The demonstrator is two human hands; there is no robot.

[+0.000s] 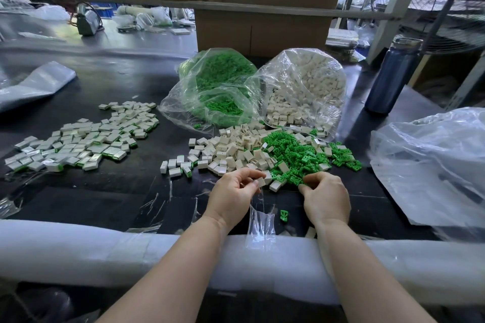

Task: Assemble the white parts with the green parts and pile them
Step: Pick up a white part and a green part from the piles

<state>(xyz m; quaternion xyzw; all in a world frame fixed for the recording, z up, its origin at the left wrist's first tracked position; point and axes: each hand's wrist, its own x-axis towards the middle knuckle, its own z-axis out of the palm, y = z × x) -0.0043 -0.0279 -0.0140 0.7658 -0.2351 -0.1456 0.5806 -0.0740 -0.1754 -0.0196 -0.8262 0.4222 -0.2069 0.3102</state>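
The left hand point(234, 193) pinches a single white part point(261, 181) between thumb and fingertips, held just off the black table point(105, 191). Beside it the right hand point(325, 195) curls its fingers down into the near edge of the loose green parts point(296, 157); it seems to be pinching one, though the fingers hide it. Just beyond the left hand's fingers lies the heap of loose white parts point(231, 149), touching the green heap. Well off to that hand's left spreads the pile of assembled pieces point(86, 139). One stray green part point(283, 215) lies between the wrists
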